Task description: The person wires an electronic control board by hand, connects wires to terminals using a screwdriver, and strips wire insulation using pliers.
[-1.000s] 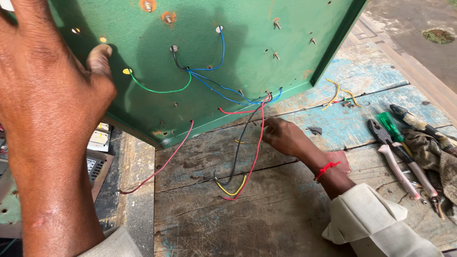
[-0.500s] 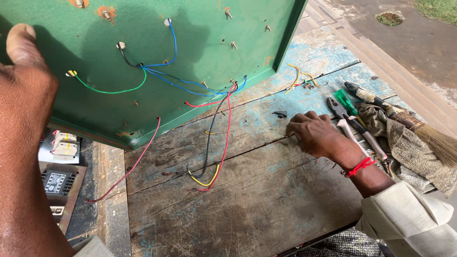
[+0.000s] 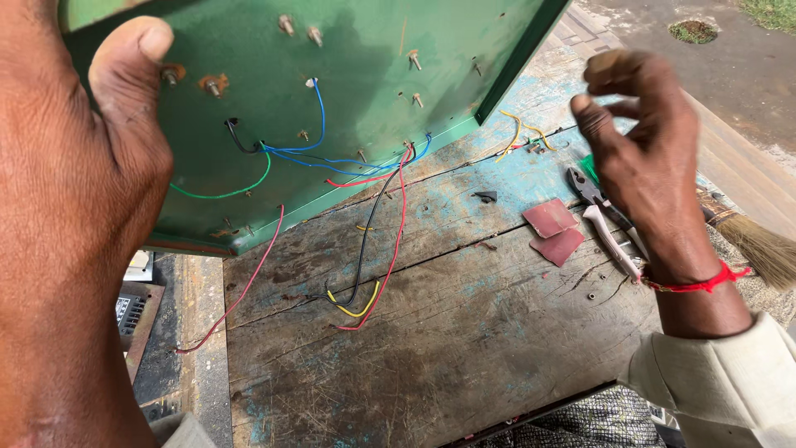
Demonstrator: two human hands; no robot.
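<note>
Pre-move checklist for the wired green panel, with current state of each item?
1. Left hand on the green panel, thumb over its face: ok.
2. Panel tilted up off the wooden bench, one edge near it: ok.
3. Right hand raised above the pliers; whether the fingers pinch something small: cannot tell.
4. Loose wires hang from the panel onto the bench, ends free: not ok.
5. Red sandpaper pieces lie flat beside the pliers: ok.
6. Wire joints at the panel studs sound: cannot tell.
</note>
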